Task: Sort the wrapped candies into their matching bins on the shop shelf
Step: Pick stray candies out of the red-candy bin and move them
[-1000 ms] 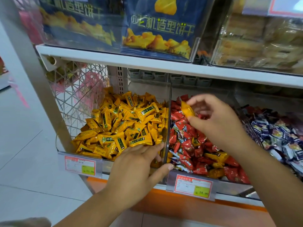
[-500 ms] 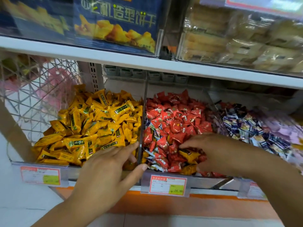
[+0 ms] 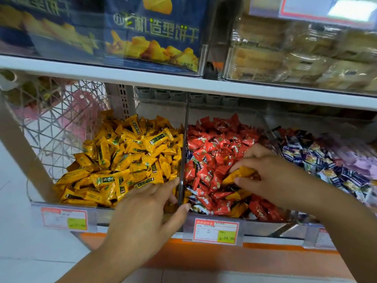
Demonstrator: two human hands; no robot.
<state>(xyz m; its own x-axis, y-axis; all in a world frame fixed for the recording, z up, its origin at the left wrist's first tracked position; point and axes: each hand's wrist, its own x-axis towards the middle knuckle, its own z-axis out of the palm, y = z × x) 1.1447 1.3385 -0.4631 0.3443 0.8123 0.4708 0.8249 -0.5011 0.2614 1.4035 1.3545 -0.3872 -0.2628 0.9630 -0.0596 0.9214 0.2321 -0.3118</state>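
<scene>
The right grip (image 3: 271, 176) is pinching a yellow wrapped candy (image 3: 237, 174) between thumb and fingers, low over the red candies (image 3: 214, 152) in the middle bin (image 3: 263, 224). The left grip (image 3: 146, 213) is lying released, its straight fingers straddling the clear divider (image 3: 182, 156) beside the yellow-candy bin (image 3: 102, 214).

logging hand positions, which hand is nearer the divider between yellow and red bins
Left. Left hand straddles the divider at its front; right hand sits inside the red bin, pinching a yellow candy.
</scene>
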